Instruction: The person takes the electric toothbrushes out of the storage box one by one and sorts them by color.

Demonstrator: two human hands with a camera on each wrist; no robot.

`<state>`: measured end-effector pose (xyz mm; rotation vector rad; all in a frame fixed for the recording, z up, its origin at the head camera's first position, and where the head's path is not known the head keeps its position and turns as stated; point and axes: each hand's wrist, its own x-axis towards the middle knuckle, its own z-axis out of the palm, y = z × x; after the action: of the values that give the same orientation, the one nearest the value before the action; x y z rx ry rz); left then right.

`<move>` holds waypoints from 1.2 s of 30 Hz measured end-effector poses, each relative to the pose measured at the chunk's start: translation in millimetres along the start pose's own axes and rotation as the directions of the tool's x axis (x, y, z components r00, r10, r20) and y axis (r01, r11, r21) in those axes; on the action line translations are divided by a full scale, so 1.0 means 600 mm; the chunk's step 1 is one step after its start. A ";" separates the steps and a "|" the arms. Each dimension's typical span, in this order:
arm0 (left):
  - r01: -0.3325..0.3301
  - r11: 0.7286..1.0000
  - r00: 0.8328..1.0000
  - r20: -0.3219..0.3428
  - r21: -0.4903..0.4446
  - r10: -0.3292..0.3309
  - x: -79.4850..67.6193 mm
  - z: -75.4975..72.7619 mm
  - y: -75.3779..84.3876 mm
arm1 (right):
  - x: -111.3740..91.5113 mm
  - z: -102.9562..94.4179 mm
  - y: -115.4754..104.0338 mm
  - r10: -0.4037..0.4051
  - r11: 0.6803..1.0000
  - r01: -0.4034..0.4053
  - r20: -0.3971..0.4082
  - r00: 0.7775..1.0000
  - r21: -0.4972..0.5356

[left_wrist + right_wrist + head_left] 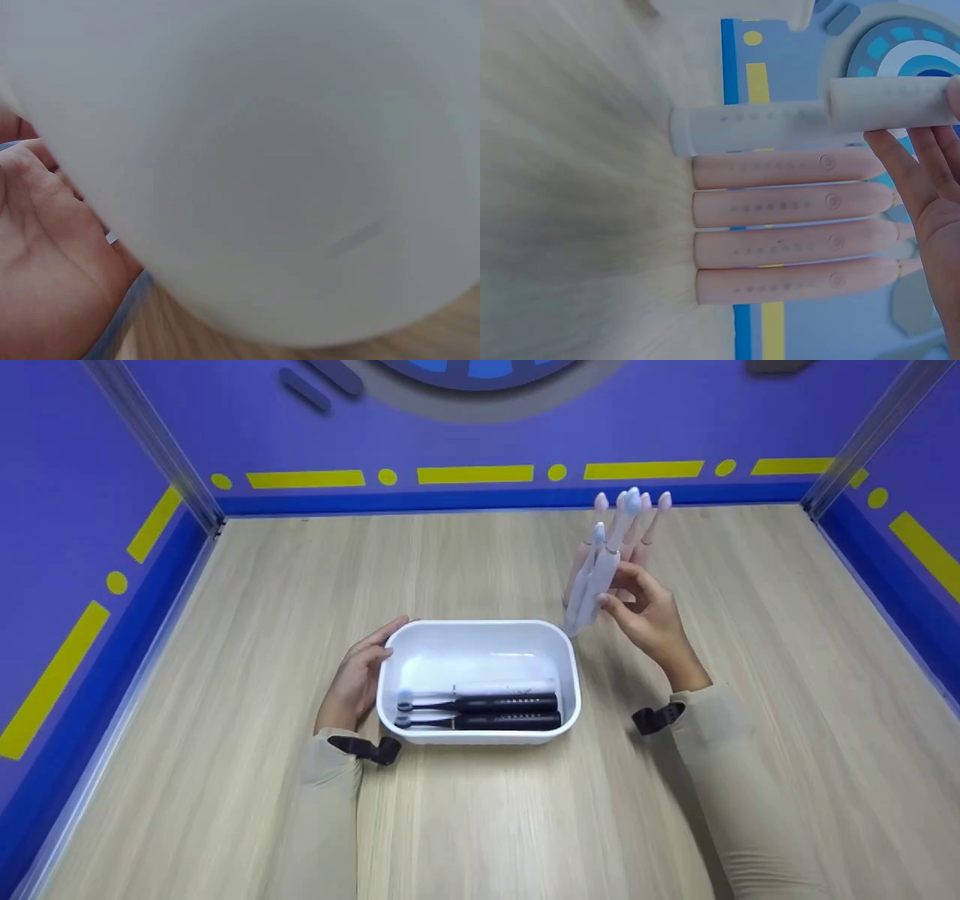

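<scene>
My left hand point(351, 688) rests along the outer left side of a white plastic bin point(480, 739), its fingers touching the wall near the far corner. In the left wrist view the palm point(52, 255) is spread beside the bin wall. Inside the bin lie two black electric toothbrushes point(508, 722) and, behind them, white point(502, 688). My right hand point(652, 619) pinches a white electric toothbrush point(892, 103) by its handle, above the table. Behind it another white electric toothbrush point(754, 127) stands upright, beside several upright pink electric toothbrushes point(795, 247).
The wood-grain table point(480, 817) is bordered by a blue back wall point(480, 442) with yellow marks. Blue side walls point(67, 585) stand at left and right. The standing toothbrushes are grouped just beyond the bin's far right corner.
</scene>
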<state>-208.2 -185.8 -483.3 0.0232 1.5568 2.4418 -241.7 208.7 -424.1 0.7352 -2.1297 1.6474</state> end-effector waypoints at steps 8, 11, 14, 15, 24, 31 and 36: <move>0.005 1.000 1.000 -0.006 0.009 -0.005 0.000 -0.001 0.001 | -0.004 -0.003 0.015 0.071 0.997 -0.070 -0.064 0.995 0.018; 0.005 1.000 1.000 -0.006 0.002 -0.005 0.001 0.001 0.001 | -0.005 -0.005 0.022 0.066 0.998 -0.065 -0.089 0.994 0.015; 0.005 1.000 1.000 -0.010 -0.001 -0.005 0.002 0.001 0.001 | -0.006 -0.007 0.027 0.061 0.998 -0.060 -0.094 0.994 0.011; 0.005 1.000 1.000 -0.011 -0.001 -0.005 0.002 0.001 0.001 | -0.007 -0.008 0.028 0.062 0.998 -0.061 -0.093 0.994 0.012; 0.003 1.000 1.000 0.001 0.005 -0.003 -0.001 0.000 0.002 | -0.008 -0.008 0.037 0.123 0.992 -0.123 -0.095 0.988 0.008; -0.002 1.000 1.000 0.005 0.025 0.002 0.000 0.000 0.001 | -0.010 -0.007 0.046 0.164 0.986 -0.164 -0.077 0.983 0.000; -0.005 1.000 1.000 0.002 0.028 0.005 0.000 -0.001 0.000 | -0.011 -0.005 0.051 0.211 0.976 -0.214 -0.056 0.976 -0.035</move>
<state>-208.2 -186.3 -483.3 0.0339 1.5920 2.4227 -254.9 218.5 -451.1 0.4600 -2.2640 1.7013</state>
